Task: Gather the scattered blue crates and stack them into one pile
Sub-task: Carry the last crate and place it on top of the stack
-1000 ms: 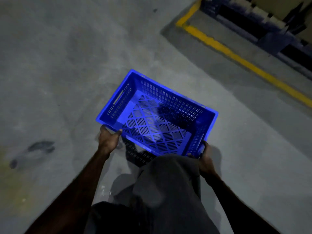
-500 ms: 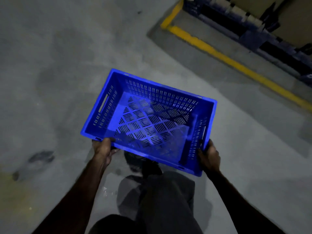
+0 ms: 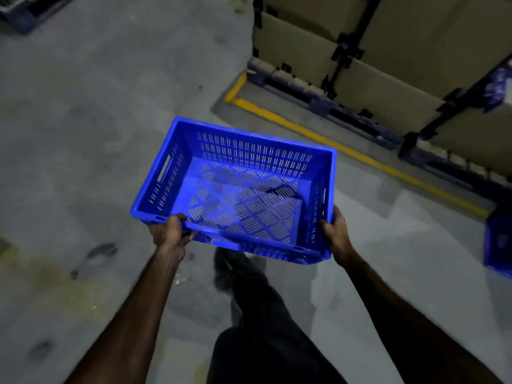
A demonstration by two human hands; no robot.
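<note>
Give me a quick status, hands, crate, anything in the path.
Left hand and right hand grip the blue crate, empty, carried off the floor. Second blue crate at right edge. Yellow floor line ahead; path open.

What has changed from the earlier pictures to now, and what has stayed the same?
The person has walked on with the blue crate, and the view has swung toward the cardboard boxes on pallets behind the yellow floor line. A second blue crate has come into view at the right edge. The left hand still grips the near rim and the right hand the right end; the crate remains empty and off the floor.
</note>
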